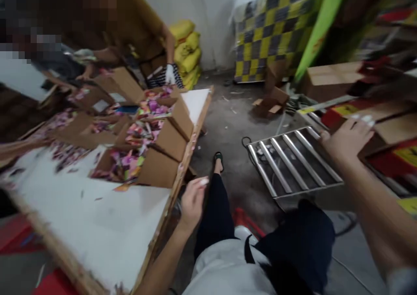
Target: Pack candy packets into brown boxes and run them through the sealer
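Observation:
My left hand [192, 203] hangs in the air beside the wooden edge of the white table [130, 225]. Its fingers are loosely bent, with white on a fingertip, and I see nothing held in it. On the right, my right hand [350, 139] lies with fingers stretched out over a cardboard box [387, 114] with red and yellow print; white covers show on its fingertips. Below that hand a metal roller conveyor [293, 162] stretches to the left. Open cartons [163, 164] filled with small pink and purple packets stand on the table.
Across the table, a co-worker's white-gloved hand [170, 74] is near the cartons. Yellow sacks [187, 54] lean on the back wall. An open carton [270, 104] sits on the floor, near a checkered covered stack [267, 34]. Red stools [21, 234] stand under the table.

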A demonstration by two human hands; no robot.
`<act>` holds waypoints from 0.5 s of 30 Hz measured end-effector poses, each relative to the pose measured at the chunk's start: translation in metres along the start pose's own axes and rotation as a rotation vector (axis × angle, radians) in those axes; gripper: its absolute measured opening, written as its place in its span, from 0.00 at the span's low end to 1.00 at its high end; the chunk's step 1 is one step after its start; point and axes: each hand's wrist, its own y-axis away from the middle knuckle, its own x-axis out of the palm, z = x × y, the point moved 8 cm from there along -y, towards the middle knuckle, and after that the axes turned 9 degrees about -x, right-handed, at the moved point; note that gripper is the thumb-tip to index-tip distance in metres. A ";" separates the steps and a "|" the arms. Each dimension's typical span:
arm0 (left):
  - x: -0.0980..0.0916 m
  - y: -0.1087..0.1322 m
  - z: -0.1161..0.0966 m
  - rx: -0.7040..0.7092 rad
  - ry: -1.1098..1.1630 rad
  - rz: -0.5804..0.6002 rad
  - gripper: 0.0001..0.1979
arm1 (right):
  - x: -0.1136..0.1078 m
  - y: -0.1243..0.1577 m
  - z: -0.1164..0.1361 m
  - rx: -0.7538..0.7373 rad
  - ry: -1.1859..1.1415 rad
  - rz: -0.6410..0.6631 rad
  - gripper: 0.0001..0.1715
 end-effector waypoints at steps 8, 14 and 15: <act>-0.283 0.068 0.103 -0.246 0.080 -1.301 0.07 | 0.237 0.089 0.381 -0.038 -0.510 0.684 0.16; -0.325 0.027 0.234 -0.982 0.276 -1.004 0.04 | 0.295 0.046 0.538 -0.274 -0.402 0.744 0.18; -0.322 0.019 0.247 -1.046 0.312 -0.914 0.06 | 0.299 0.044 0.541 -0.273 -0.368 0.754 0.13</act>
